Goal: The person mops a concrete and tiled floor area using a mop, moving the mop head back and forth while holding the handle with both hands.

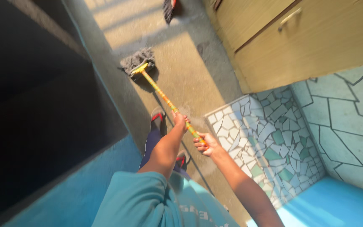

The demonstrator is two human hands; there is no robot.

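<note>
Left hand: the left hand (180, 120) is closed round the mop handle (164, 97), set further down the handle than the other hand, arm stretched forward.
Right hand: the right hand (206, 144) is clamped on the same handle near its top end, just behind the left hand; the two hands are near each other but not touching.
Mop handle: thin stick with yellow, orange and green banding, running from the hands forward and to the left, tilted down to the floor.
Mop head: grey mop head (137, 60) with a yellow clamp, lying on the concrete floor (190, 71), well ahead of both hands.
Feet: red and black sandals (157, 119) on the floor, just below the left hand.
Right of hands: low wall (269, 147) faced in broken tile pieces, close by the right hand; beyond it a wooden cabinet (295, 46) with a metal handle.
Left of hands: dark surface with blue edge (64, 197); probably a wall, but the view is blurred.
Far ahead: dark object (169, 8) at the top edge, too cropped to identify.
</note>
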